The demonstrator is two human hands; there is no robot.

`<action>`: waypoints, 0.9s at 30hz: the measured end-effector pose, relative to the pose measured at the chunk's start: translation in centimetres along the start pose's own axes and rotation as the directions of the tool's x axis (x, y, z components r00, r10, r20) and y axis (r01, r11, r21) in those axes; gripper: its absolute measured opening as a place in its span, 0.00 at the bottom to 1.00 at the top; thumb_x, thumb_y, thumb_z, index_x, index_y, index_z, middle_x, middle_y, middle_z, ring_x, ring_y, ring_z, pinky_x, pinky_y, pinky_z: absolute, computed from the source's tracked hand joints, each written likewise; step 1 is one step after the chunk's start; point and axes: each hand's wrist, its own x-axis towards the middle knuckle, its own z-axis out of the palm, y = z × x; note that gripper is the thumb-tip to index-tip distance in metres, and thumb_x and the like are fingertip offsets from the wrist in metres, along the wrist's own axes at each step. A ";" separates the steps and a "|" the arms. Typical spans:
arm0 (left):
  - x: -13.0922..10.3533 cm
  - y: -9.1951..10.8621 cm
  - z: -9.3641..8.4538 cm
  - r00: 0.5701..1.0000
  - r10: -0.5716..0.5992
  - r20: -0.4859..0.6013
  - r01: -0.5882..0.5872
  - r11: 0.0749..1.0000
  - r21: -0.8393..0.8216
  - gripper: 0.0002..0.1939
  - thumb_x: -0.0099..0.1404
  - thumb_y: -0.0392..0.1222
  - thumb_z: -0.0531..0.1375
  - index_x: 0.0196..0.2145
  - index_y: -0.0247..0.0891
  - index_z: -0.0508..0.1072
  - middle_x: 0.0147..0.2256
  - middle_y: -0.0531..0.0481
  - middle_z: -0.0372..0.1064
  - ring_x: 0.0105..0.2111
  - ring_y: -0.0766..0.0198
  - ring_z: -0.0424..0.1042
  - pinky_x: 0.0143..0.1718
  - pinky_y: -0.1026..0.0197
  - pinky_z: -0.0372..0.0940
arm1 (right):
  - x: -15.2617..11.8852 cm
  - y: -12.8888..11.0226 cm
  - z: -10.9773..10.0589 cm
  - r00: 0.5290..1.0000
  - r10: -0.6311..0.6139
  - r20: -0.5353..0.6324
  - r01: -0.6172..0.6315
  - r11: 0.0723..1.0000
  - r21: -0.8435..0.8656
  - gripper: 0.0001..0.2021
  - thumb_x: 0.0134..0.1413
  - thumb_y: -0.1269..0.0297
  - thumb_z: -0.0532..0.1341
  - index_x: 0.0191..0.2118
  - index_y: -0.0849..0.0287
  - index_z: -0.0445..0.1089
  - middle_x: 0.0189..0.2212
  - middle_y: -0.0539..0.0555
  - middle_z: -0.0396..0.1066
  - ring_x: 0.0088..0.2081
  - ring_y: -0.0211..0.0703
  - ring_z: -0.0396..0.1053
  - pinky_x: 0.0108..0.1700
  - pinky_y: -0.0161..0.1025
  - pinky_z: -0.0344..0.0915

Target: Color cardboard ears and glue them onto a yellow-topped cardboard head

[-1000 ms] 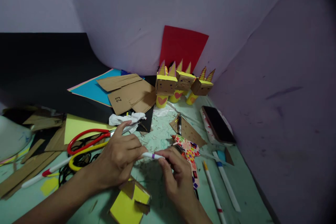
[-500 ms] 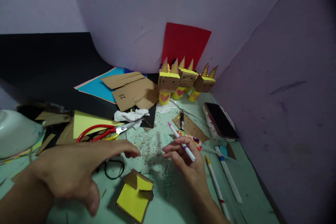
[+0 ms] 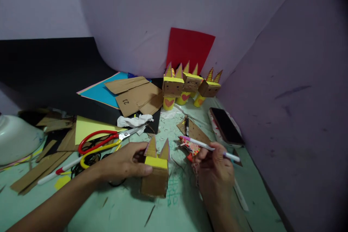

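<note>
My left hand [image 3: 126,163] is closed round the left side of a small cardboard box [image 3: 154,182], its thumb on the front. The box has a yellow top strip and two pointed cardboard ears with purple edges; its brown front looks blank. To the right, my right hand [image 3: 216,174] grips a white felt-tip marker [image 3: 199,143] with a purple band. The marker's pinkish tip points left, apart from the box. A patterned scrap [image 3: 191,147] lies on the table just behind that hand.
Red-and-yellow-handled scissors [image 3: 119,138] lie beyond my left hand, near crumpled white tissue [image 3: 135,120]. Several similar box-headed figures [image 3: 173,87] stand at the back before a red sheet [image 3: 190,47]. A phone [image 3: 227,126] lies at right, cardboard pieces [image 3: 140,99] behind.
My left hand has moved right and taken hold of the box, which now shows its brown front and upright ears. My right hand has turned, and the marker now points left.
</note>
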 end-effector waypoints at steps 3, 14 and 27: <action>0.5 -1.0 0.6 0.998 -0.025 -0.065 0.014 0.986 -0.165 0.22 0.55 0.46 0.62 0.47 0.37 0.68 0.43 0.46 0.71 0.45 0.52 0.68 0.44 0.56 0.61 | 0.0 0.0 -0.2 1.000 -0.006 0.005 0.006 1.000 -0.020 0.14 0.46 0.59 0.68 0.27 0.56 0.60 0.11 0.39 0.60 0.13 0.29 0.57 0.17 0.26 0.58; 1.4 -2.2 2.4 0.961 -0.068 -0.266 -0.073 0.871 -0.485 0.25 0.51 0.42 0.65 0.47 0.34 0.68 0.42 0.43 0.72 0.44 0.52 0.69 0.46 0.55 0.61 | -1.1 1.8 -0.2 0.993 0.061 0.102 -0.020 0.932 -0.362 0.10 0.52 0.58 0.63 0.38 0.55 0.68 0.29 0.52 0.76 0.33 0.43 0.74 0.40 0.43 0.68; 1.4 -2.2 2.9 0.987 0.010 -0.160 -0.101 0.814 -0.572 0.30 0.49 0.47 0.66 0.49 0.34 0.66 0.43 0.42 0.70 0.45 0.49 0.68 0.44 0.54 0.62 | -2.3 2.2 0.7 0.855 0.288 0.431 -0.225 0.955 -0.191 0.32 0.37 0.64 0.72 0.48 0.45 0.57 0.66 0.56 0.43 0.60 0.55 0.57 0.51 0.51 0.66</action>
